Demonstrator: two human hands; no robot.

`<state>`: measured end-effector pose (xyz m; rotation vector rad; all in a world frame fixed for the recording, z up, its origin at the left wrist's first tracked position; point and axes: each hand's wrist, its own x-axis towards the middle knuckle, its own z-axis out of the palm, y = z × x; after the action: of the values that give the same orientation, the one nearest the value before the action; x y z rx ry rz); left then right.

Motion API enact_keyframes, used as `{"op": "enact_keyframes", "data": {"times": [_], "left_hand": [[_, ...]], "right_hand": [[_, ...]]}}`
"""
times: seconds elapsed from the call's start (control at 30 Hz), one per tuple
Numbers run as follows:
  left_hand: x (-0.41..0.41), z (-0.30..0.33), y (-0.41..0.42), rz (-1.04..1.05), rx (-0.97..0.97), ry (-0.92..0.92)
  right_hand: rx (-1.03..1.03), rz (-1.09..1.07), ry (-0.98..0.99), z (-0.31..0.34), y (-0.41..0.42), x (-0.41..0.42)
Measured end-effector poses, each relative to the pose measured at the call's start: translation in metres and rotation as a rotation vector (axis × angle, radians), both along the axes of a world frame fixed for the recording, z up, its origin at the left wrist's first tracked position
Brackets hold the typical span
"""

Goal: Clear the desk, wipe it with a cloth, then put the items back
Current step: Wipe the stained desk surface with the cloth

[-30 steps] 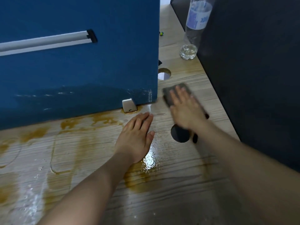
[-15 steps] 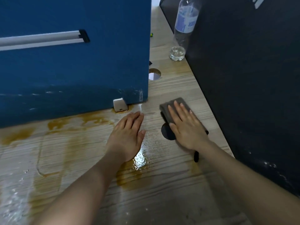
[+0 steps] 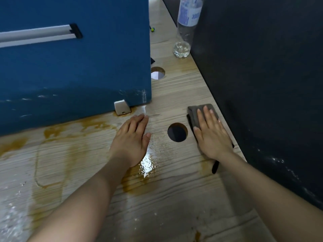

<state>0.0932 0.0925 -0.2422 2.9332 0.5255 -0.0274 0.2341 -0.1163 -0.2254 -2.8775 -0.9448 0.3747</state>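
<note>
Wipe step judged in progress, far from done. The cloth (image 3: 197,113) is pinned flat on the desk (image 3: 174,198) under the right hand (image 3: 212,135), fingers straight and spread, pressing rather than grasping; a flat palm is probably used so pressure is spread over the whole pad. The cloth is placed between the round hole (image 3: 177,132) and the dark panel (image 3: 262,84), right at the panel's base, presumably so the edge strip gets cleaned. The left hand (image 3: 132,139) is laid open on the desk, fingers straight and together, holding nothing; likely a brace while leaning in. Cloth: grey, folded, matte, looks like microfibre. Desk: pale wood-grain laminate, smooth, wet, with a bright puddle (image 3: 146,163) just beside the left palm and brown stains (image 3: 73,127) streaked along the foot of the blue divider (image 3: 78,67). Divider is felt-like, held by a small metal bracket (image 3: 122,107). A second hole (image 3: 157,73) is cut farther back. A clear plastic bottle (image 3: 185,28), ribbed, nearly empty, stands against the panel, not yet cleared. A black strip (image 3: 215,166) is seen by the right wrist; what it is cannot be told, possibly a pen.
</note>
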Motion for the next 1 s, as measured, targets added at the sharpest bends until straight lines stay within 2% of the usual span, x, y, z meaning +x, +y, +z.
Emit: {"op": "enact_keyframes", "data": {"times": [0.13,0.23,0.37,0.5,0.8,0.9,1.0], "left_hand": [[0.001,-0.002,0.0,0.002,-0.004,0.011],[0.001,-0.004,0.001,0.003,-0.01,-0.008],[0.0,-0.004,0.001,-0.001,-0.003,0.006],[0.0,-0.005,0.0,0.007,-0.022,0.003],[0.0,-0.004,0.0,0.005,-0.039,-0.014],[-0.001,-0.001,0.0,0.004,-0.064,-0.008],[-0.013,0.007,-0.005,0.094,-0.068,-0.059]], "right_hand": [[-0.018,-0.085,0.049,0.0,0.019,0.041],[-0.028,-0.066,0.056,-0.001,0.036,0.062],[0.023,-0.066,-0.026,-0.003,-0.005,0.023],[-0.015,-0.082,-0.044,0.0,-0.032,-0.001],[-0.023,-0.146,0.004,-0.001,0.037,0.04],[-0.013,-0.016,0.036,0.001,0.058,0.022],[0.008,0.188,0.075,0.0,0.083,-0.013]]}}
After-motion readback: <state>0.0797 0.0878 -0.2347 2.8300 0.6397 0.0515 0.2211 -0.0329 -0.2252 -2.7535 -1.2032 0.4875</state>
